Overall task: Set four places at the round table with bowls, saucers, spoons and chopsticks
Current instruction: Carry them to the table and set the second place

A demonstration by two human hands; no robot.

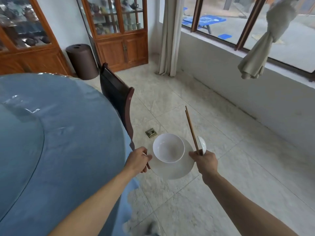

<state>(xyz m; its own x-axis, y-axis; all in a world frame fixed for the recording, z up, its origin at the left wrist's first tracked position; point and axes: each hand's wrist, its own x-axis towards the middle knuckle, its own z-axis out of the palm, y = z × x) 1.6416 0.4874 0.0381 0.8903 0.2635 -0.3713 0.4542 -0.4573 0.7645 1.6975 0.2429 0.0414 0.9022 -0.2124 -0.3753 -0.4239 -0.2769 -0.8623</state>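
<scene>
A white bowl (168,148) rests on a white saucer (175,169), both held in the air above the floor, to the right of the round table (59,133) with its blue cloth. My left hand (137,160) grips the saucer's left rim; something thin and dark shows under its fingers. My right hand (205,161) is at the saucer's right rim and holds a pair of brown chopsticks (191,130), pointing up and away, and a white spoon (202,144).
A dark wooden chair (119,101) stands tucked against the table's right edge. Wooden glass cabinets (119,29) and a brown cylindrical bin (81,61) stand at the back. A low wall under windows (247,92) runs along the right. A small metal floor socket (151,132) lies in the tiles.
</scene>
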